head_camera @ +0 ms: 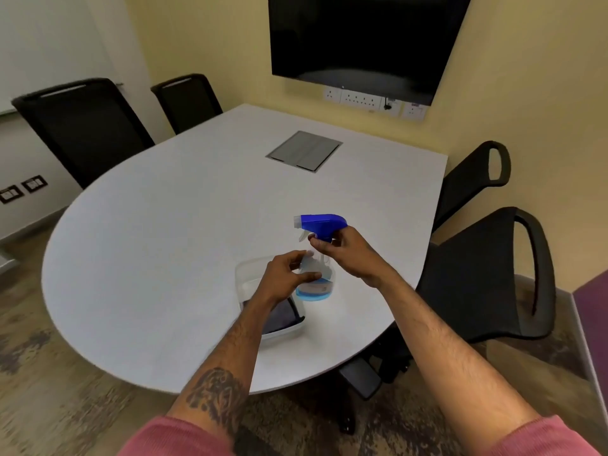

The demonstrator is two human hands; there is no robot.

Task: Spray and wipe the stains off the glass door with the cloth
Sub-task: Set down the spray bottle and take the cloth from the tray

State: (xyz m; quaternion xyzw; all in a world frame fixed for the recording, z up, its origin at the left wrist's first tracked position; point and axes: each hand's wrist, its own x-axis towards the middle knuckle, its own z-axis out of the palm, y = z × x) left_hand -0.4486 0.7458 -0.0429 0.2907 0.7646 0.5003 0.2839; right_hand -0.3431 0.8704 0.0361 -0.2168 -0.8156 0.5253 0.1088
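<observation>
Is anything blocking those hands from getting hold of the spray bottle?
Nothing visible does. The right hand is already around the neck of the spray bottle under the blue trigger head, and the left hand is at its clear body.

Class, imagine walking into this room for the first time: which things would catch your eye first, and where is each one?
The spray bottle with its bright blue trigger head stands on the near part of the white table, with a little blue liquid at its bottom. The right hand grips its neck and the left hand steadies its body. Beyond the table, a large dark screen hangs on the yellow wall.
</observation>
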